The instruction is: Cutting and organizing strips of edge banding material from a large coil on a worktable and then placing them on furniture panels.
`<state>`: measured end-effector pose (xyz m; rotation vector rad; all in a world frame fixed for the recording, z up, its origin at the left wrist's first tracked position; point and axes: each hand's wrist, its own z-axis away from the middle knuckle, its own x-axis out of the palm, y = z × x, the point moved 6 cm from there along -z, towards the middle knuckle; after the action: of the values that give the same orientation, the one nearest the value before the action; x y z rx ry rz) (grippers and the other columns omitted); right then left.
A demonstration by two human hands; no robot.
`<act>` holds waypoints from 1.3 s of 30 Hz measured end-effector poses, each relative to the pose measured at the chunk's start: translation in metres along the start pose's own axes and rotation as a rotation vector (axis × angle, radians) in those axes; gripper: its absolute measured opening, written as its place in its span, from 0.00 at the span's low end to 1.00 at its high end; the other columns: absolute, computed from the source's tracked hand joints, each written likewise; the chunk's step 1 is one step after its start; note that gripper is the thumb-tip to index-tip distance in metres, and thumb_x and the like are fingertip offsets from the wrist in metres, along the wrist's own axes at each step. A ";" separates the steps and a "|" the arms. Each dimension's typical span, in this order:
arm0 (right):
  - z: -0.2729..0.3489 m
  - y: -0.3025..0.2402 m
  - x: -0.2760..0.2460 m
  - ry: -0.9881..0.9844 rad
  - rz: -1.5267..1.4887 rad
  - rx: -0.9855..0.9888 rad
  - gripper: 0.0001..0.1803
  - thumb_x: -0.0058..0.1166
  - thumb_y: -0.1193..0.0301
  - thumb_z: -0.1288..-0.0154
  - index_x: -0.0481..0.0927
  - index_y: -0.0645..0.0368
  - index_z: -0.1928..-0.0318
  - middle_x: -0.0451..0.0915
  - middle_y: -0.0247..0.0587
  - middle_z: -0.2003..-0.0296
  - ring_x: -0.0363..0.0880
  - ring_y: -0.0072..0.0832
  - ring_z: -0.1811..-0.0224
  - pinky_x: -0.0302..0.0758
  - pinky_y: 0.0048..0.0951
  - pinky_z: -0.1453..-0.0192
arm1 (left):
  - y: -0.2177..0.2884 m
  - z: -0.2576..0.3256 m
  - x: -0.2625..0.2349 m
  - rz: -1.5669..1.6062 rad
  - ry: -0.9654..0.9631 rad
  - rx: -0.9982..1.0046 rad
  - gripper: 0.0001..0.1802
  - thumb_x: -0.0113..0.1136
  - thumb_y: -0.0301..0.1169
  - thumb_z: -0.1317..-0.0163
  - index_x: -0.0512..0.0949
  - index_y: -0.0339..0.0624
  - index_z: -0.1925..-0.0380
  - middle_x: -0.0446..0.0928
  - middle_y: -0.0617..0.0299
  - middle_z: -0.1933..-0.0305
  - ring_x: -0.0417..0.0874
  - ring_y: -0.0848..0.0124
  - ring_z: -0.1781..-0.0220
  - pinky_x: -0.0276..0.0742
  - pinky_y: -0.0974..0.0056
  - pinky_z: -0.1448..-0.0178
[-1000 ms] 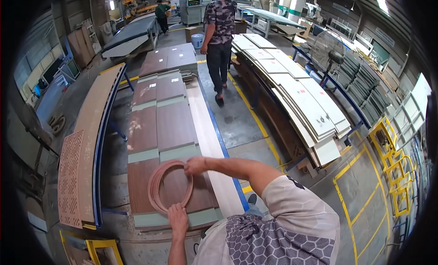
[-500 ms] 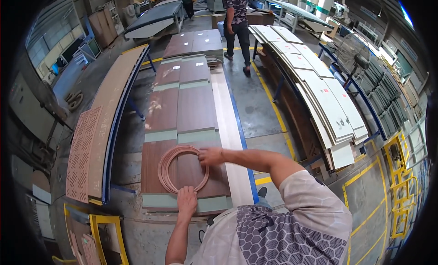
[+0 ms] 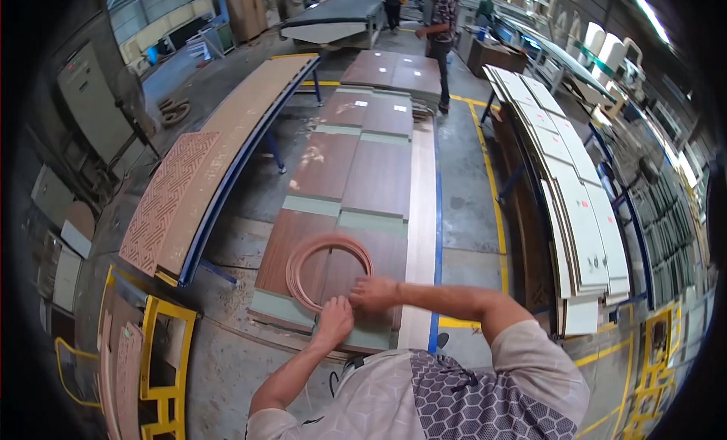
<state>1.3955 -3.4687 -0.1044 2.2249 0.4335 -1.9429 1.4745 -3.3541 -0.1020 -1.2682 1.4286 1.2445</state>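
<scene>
A coil of thin brown edge strip (image 3: 327, 266) lies flat on the nearest brown panel (image 3: 288, 247) of a long stack of wood panels. My left hand (image 3: 335, 317) rests on the near rim of the coil, fingers pressed down on it. Just to its right, my right hand (image 3: 372, 292) lies on the coil's near right edge, fingers curled over the strip. Both forearms come in from the lower edge, over my patterned grey shirt.
A long table (image 3: 227, 163) with a patterned reddish board stands to the left. Stacks of white panels (image 3: 579, 213) line the right. Yellow frames (image 3: 163, 345) stand at lower left. A person (image 3: 441, 31) stands far down the aisle, with others behind.
The coil has come down from being held up to lying flat on the panel. Both hands have dropped with it to its near rim, and the view has tilted downward.
</scene>
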 end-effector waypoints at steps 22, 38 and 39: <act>0.049 0.082 -0.051 -0.015 -0.038 0.004 0.13 0.59 0.65 0.36 0.80 0.48 0.50 0.80 0.39 0.51 0.79 0.38 0.38 0.71 0.46 0.27 | -0.010 0.009 -0.013 0.013 0.143 -0.015 0.10 0.55 0.33 0.36 0.76 0.43 0.57 0.74 0.55 0.59 0.77 0.57 0.53 0.73 0.54 0.47; 0.009 0.007 -0.022 0.037 -0.002 -0.060 0.15 0.65 0.62 0.36 0.82 0.49 0.50 0.81 0.42 0.57 0.83 0.39 0.49 0.79 0.40 0.38 | 0.013 0.003 0.015 -0.075 -0.039 0.058 0.26 0.54 0.33 0.36 0.77 0.32 0.40 0.77 0.57 0.58 0.78 0.60 0.54 0.75 0.56 0.48; 0.004 0.009 -0.022 0.007 -0.044 -0.051 0.15 0.65 0.61 0.35 0.82 0.49 0.51 0.81 0.41 0.58 0.83 0.38 0.49 0.80 0.39 0.39 | 0.015 0.015 0.029 -0.029 0.027 0.032 0.28 0.53 0.33 0.36 0.76 0.31 0.37 0.77 0.58 0.59 0.78 0.60 0.54 0.75 0.55 0.49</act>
<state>1.3919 -3.4814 -0.0837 2.2094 0.5314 -1.9239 1.4557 -3.3439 -0.1311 -1.2844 1.4389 1.1846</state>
